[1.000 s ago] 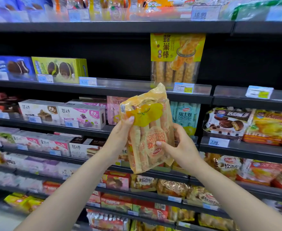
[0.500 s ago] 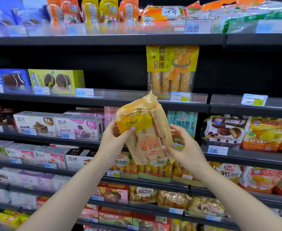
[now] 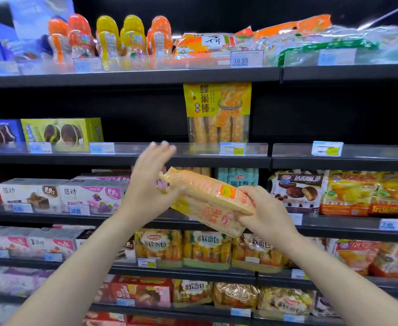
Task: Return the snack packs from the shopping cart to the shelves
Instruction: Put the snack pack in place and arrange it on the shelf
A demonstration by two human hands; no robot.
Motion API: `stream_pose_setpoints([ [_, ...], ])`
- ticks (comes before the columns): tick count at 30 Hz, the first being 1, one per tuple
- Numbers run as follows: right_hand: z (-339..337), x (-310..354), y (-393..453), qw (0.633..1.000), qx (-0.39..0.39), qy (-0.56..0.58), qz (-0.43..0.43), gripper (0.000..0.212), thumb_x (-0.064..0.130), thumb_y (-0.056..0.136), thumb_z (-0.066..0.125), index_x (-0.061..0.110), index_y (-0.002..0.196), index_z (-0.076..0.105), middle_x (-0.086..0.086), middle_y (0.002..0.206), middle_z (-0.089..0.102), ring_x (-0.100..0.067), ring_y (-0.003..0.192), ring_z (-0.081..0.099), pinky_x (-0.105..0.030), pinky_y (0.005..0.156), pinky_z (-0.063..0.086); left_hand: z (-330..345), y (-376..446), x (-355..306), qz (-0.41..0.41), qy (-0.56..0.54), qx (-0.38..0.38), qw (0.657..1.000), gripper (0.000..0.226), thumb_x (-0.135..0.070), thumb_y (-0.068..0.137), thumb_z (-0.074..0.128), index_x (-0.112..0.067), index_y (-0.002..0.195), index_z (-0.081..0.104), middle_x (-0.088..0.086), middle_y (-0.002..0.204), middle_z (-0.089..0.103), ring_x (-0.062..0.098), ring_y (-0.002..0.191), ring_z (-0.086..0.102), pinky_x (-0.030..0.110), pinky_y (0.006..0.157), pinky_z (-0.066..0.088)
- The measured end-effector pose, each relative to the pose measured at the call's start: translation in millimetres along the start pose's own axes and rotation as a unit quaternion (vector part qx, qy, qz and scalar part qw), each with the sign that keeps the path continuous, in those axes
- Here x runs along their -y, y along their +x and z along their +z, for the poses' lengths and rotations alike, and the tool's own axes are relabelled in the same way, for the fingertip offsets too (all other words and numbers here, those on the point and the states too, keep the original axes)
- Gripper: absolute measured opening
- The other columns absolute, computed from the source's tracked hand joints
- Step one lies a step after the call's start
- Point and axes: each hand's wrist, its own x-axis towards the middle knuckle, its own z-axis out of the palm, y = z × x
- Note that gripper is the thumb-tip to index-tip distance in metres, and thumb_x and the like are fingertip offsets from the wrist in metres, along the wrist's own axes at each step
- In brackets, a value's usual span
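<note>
A yellow bread-stick pack (image 3: pixel 208 196) lies tilted in front of the shelves, its sealed top pointing up left. My right hand (image 3: pixel 263 212) grips its lower right end. Fingers straight and blurred, my left hand (image 3: pixel 150 182) is at the pack's top end, with the thumb against the wrapper. A matching yellow pack (image 3: pixel 218 114) stands upright on the second shelf (image 3: pixel 146 158), just above and behind the held one.
Black shelves run across the whole view, filled with boxed cakes (image 3: pixel 92 196) at left and bagged breads (image 3: pixel 205 248) below. Dark gaps lie on the second shelf on both sides of the upright yellow pack. Price tags (image 3: pixel 327 148) line the shelf edges.
The pack has swung from upright to tilted, its top now pointing left. My left hand let go of its side and opened near the top. The view tilted upward.
</note>
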Motion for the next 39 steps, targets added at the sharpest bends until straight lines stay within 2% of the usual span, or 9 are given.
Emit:
stream_pose_setpoints([
  [3, -7.3, 0.6, -4.1, 0.999, 0.004, -0.028, -0.022, 0.056, 0.039, 0.078, 0.073, 0.034, 0.128, 0.047, 0.015, 0.108, 0.052, -0.006, 0.101, 0.051, -0.029, 0.080, 0.049, 17.4, 2.7, -16.9, 0.090, 0.173, 0.126, 0.973, 0.080, -0.070, 0.076, 0.055, -0.027, 0.143, 0.043, -0.005, 0.151, 0.039, 0.014, 0.146, 0.020, 0.053, 0.120, 0.005],
  [7, -17.7, 5.9, -11.3, 0.992, 0.014, -0.096, -0.077, 0.057, 0.045, 0.081, 0.068, 0.033, 0.132, 0.044, 0.012, 0.113, 0.051, -0.009, 0.105, 0.048, -0.031, 0.080, 0.047, 43.6, 3.8, -37.3, 0.095, 0.279, 0.209, 0.933, 0.082, -0.059, 0.077, 0.065, -0.031, 0.148, 0.033, -0.008, 0.146, 0.045, 0.017, 0.139, 0.034, 0.050, 0.119, 0.004],
  [13, -31.3, -6.1, -26.3, 0.996, -0.031, -0.049, -0.064, 0.072, 0.040, 0.079, 0.074, 0.030, 0.140, 0.038, 0.013, 0.130, 0.047, -0.005, 0.118, 0.043, -0.020, 0.091, 0.038, 49.5, 5.0, -50.3, 0.016, 0.166, 0.212, 0.963, 0.066, -0.058, 0.077, 0.068, -0.037, 0.136, 0.047, -0.015, 0.126, 0.058, 0.011, 0.117, 0.050, 0.035, 0.098, 0.040],
  [16, -37.1, -10.5, -31.4, 0.994, -0.074, 0.075, 0.015, 0.089, 0.039, 0.076, 0.078, 0.030, 0.147, 0.024, 0.017, 0.136, 0.039, 0.002, 0.123, 0.035, -0.021, 0.099, 0.036, 50.7, -1.8, -51.1, -0.035, 0.076, 0.164, 0.983, 0.061, -0.054, 0.074, 0.075, -0.035, 0.128, 0.055, -0.016, 0.117, 0.062, 0.006, 0.106, 0.055, 0.029, 0.088, 0.047],
  [20, -39.4, -24.0, -34.9, 0.980, -0.054, 0.153, 0.119, 0.099, 0.050, 0.075, 0.074, 0.030, 0.151, 0.013, 0.007, 0.147, 0.037, -0.007, 0.133, 0.036, -0.029, 0.102, 0.036, 53.3, -12.4, -45.6, -0.123, -0.007, 0.143, 0.982, 0.059, -0.058, 0.069, 0.076, -0.037, 0.121, 0.058, -0.023, 0.106, 0.061, 0.001, 0.097, 0.056, 0.028, 0.078, 0.051],
  [26, -27.6, -25.7, -30.2, 0.968, 0.017, 0.185, 0.171, 0.094, 0.052, 0.079, 0.069, 0.029, 0.151, 0.014, 0.004, 0.141, 0.046, -0.012, 0.124, 0.047, -0.027, 0.092, 0.040, 51.7, -22.3, -39.0, -0.285, -0.194, 0.055, 0.937, 0.054, -0.046, 0.068, 0.079, -0.031, 0.116, 0.059, -0.014, 0.102, 0.064, 0.001, 0.091, 0.060, 0.015, 0.065, 0.047],
  [32, 1.6, 7.3, -8.8, 0.968, 0.050, 0.213, 0.124, 0.074, 0.057, 0.079, 0.065, 0.031, 0.140, 0.034, 0.016, 0.122, 0.056, -0.007, 0.115, 0.053, -0.033, 0.097, 0.046, 48.8, -19.4, -30.7, -0.347, -0.344, 0.000, 0.873, 0.040, -0.046, 0.068, 0.073, -0.034, 0.105, 0.061, -0.009, 0.102, 0.070, 0.005, 0.092, 0.067, 0.020, 0.065, 0.054],
  [35, 15.7, 24.0, 4.1, 0.963, 0.018, 0.239, 0.122, 0.051, 0.044, 0.086, 0.064, 0.031, 0.131, 0.043, 0.023, 0.111, 0.059, -0.002, 0.106, 0.057, -0.030, 0.092, 0.049, 46.9, -17.9, -17.7, -0.339, -0.348, 0.021, 0.874, 0.038, -0.036, 0.073, 0.074, -0.033, 0.106, 0.056, -0.009, 0.104, 0.068, 0.000, 0.090, 0.066, 0.017, 0.066, 0.054],
  [39, 38.0, 30.6, 20.2, 0.964, -0.021, 0.242, 0.104, 0.046, 0.035, 0.088, 0.064, 0.031, 0.129, 0.043, 0.018, 0.116, 0.061, -0.004, 0.110, 0.057, -0.031, 0.091, 0.050, 42.4, -22.9, 14.4, -0.303, -0.305, 0.047, 0.901, 0.044, -0.034, 0.073, 0.077, -0.040, 0.109, 0.053, -0.013, 0.108, 0.066, -0.003, 0.099, 0.061, 0.014, 0.074, 0.051],
])
